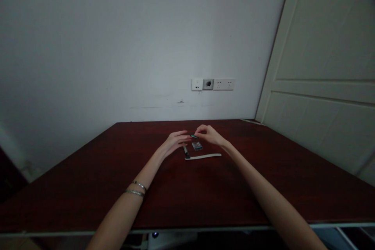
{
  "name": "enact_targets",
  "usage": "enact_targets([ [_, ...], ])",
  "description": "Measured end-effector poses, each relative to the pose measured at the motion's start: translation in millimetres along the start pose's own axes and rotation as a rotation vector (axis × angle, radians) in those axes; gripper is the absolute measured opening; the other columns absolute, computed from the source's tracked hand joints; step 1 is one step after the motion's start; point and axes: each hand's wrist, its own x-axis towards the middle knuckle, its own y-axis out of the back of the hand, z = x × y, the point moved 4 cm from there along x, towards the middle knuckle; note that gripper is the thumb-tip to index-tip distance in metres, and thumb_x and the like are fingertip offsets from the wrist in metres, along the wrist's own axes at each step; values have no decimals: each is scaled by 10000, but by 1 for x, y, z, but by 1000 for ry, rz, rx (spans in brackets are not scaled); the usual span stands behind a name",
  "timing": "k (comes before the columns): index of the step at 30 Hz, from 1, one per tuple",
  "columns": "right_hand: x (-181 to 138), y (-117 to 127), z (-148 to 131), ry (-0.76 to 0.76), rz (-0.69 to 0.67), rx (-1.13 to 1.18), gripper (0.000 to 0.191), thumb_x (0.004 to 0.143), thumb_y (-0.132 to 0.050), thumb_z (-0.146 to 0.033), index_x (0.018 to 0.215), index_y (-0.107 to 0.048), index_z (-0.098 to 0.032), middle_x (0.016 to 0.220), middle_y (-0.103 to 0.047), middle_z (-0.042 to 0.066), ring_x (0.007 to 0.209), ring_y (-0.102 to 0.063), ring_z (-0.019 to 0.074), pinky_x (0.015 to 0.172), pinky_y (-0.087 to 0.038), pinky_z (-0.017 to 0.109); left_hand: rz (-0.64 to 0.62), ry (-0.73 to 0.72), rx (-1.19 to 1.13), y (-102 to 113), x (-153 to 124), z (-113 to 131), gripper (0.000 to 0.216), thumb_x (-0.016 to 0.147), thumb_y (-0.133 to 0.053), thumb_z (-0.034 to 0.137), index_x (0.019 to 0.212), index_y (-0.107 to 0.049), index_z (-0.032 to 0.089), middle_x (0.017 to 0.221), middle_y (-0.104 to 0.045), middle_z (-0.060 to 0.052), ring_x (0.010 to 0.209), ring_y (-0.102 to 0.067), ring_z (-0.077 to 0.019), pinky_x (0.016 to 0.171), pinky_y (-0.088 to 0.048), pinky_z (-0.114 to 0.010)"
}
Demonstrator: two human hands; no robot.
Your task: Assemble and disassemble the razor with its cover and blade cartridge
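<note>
Both my hands reach out over a dark red-brown table (205, 195). My right hand (208, 133) pinches a small green thing (194, 136) at its fingertips, a little above the tabletop. My left hand (175, 141) lies beside it with the fingers stretched out toward that green thing, almost touching it. Just below the hands a small clear packet (197, 146) lies flat on the table. In front of it rests a long white strip (203, 156) with a dark end (185, 151) by my left fingers. Two bracelets (136, 189) circle my left forearm.
A white wall stands behind the table with a row of sockets (212, 84). A pale panelled door (322, 86) stands at the right, close to the table's far right corner. The table's near edge (187, 229) has a light trim.
</note>
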Motion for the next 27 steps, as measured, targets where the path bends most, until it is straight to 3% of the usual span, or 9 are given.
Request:
enact_targets([
  [3, 5, 10, 22, -46, 28, -129, 177, 722, -605, -300, 688, -686, -147, 730, -633, 41, 712, -558, 149, 669, -430, 260, 174, -75, 321, 9, 11, -2, 555, 580, -747, 146, 1105, -568, 112, 914, -674, -121, 857, -626, -215, 811, -439, -334],
  [5, 7, 10, 35, -68, 11, -200, 151, 713, -603, -266, 678, -693, -150, 730, -630, 39, 698, -550, 145, 652, -426, 249, 186, -114, 498, 10, 19, -7, 590, 513, -771, 123, 1077, -597, 130, 842, -675, -79, 821, -623, -218, 791, -435, -311],
  [11, 7, -6, 56, -25, -156, -335, 102, 674, -608, -169, 649, -706, -153, 726, -613, 33, 732, -546, 151, 709, -414, 250, 24, -165, 670, -6, 36, -20, 599, 439, -760, 79, 1014, -625, 180, 732, -659, -14, 784, -609, -221, 746, -409, -259],
  [16, 8, -14, 65, 16, -159, -359, 104, 684, -607, -174, 686, -708, -150, 828, -588, 50, 791, -532, 151, 744, -412, 249, -22, -170, 843, -15, 48, -28, 464, 460, -743, 96, 897, -625, 198, 698, -639, -18, 760, -605, -231, 717, -412, -262],
  [21, 10, -20, 69, 24, -144, -361, 102, 693, -609, -185, 685, -706, -152, 819, -590, 52, 782, -533, 152, 747, -415, 252, 6, -234, 860, -15, 56, -25, 400, 414, -761, 98, 767, -617, 215, 792, -650, -54, 925, -576, -289, 781, -417, -283],
  [27, 9, -23, 73, -15, -156, -333, 117, 673, -600, -155, 675, -718, -158, 819, -603, 41, 782, -540, 145, 764, -415, 243, -117, -225, 903, -19, 58, -25, 408, 427, -709, 51, 788, -623, 221, 713, -635, -13, 800, -607, -260, 764, -433, -291],
])
